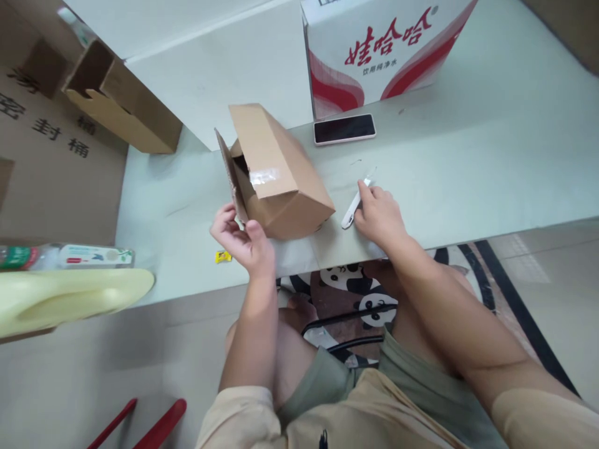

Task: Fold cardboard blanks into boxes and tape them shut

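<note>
A brown cardboard box (pixel 299 181) lies on its side on the pale table, its flapped end facing left and partly open. A strip of shiny clear tape sticks to the upper flap. At the box's lower left, my left hand (pixel 246 240) has the near corner of a flap between its thumb and curled fingers. My right hand (pixel 381 215) is closed on a white utility knife (pixel 352 211) at the tabletop, right of the box. The knife's tip points away from me. Most of the box's inside is hidden in shadow.
A phone (pixel 345 130) lies behind the box, before a white and red carton (pixel 384 56). A small yellow packet (pixel 223 256) is near my left hand. An open narrow carton (pixel 135 103), a large brown carton (pixel 60 181) and a pale yellow plastic object (pixel 79 296) stand left.
</note>
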`<state>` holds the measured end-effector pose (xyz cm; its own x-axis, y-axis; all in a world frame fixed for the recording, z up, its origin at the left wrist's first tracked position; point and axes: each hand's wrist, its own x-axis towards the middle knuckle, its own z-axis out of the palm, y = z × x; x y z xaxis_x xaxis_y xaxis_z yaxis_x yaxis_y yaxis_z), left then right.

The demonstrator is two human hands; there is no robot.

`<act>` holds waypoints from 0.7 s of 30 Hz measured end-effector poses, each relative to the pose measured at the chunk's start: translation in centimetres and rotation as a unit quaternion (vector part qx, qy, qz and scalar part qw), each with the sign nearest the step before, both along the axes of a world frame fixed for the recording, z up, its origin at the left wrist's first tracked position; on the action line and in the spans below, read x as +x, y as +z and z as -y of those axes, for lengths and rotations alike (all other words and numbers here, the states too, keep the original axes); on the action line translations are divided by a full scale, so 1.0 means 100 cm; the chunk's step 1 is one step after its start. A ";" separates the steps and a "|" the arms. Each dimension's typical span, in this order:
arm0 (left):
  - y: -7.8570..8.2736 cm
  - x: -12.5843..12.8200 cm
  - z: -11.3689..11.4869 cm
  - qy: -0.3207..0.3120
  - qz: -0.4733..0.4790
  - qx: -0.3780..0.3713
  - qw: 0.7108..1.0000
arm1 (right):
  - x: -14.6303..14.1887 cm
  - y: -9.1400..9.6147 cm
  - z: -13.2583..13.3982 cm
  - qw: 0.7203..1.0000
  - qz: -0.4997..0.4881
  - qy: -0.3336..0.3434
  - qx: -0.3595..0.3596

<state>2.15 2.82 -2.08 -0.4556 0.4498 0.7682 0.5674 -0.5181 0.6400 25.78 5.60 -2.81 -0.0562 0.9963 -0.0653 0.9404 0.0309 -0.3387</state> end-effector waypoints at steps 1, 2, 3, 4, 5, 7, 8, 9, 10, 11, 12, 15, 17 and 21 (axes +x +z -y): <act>0.000 -0.002 -0.001 0.017 0.018 -0.014 1.000 | 0.000 0.000 0.000 1.000 -0.006 -0.001 -0.001; 0.000 -0.005 -0.002 0.031 0.038 -0.030 0.998 | 0.000 0.000 0.000 1.000 -0.013 -0.002 0.001; 0.000 -0.008 -0.003 0.039 0.062 -0.047 0.996 | -0.001 0.000 0.001 1.000 -0.020 -0.004 0.005; -0.001 -0.012 -0.004 0.043 0.088 -0.063 0.993 | -0.001 0.000 0.001 1.000 -0.029 -0.007 0.010; -0.002 -0.016 -0.006 0.042 0.116 -0.078 0.989 | -0.001 0.000 0.002 0.999 -0.037 -0.009 0.015; -0.006 -0.023 -0.009 0.027 0.171 -0.113 0.979 | -0.003 0.000 0.003 0.998 -0.053 -0.012 0.022; -0.008 -0.027 -0.010 0.012 0.194 -0.137 0.971 | -0.004 0.000 0.004 0.998 -0.063 -0.011 0.027; -0.010 -0.030 -0.011 -0.004 0.214 -0.169 0.962 | -0.005 0.000 0.004 0.997 -0.076 -0.006 0.034; -0.012 -0.033 -0.012 -0.018 0.229 -0.205 0.951 | -0.006 0.000 0.004 0.995 -0.095 0.004 0.042; -0.014 -0.035 -0.012 -0.030 0.235 -0.243 0.941 | -0.006 0.000 0.004 0.991 -0.119 0.016 0.052; -0.016 -0.036 -0.012 -0.041 0.229 -0.280 0.932 | -0.006 0.000 0.004 0.987 -0.148 0.030 0.063; -0.017 -0.038 -0.011 -0.074 0.168 -0.352 0.918 | -0.004 0.000 0.001 0.962 -0.250 0.061 0.089; -0.014 -0.037 -0.010 -0.085 0.141 -0.368 0.915 | -0.002 0.001 0.000 0.939 -0.320 0.063 0.105; -0.008 -0.032 -0.010 -0.055 0.156 -0.343 0.925 | 0.000 0.004 0.003 0.900 -0.406 0.082 0.137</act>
<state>-1.01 3.81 -2.87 -0.5294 0.8392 0.1245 0.2680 0.0261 0.9631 25.80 5.30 -2.45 -0.1222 0.9430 0.3095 0.3619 0.3327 -0.8708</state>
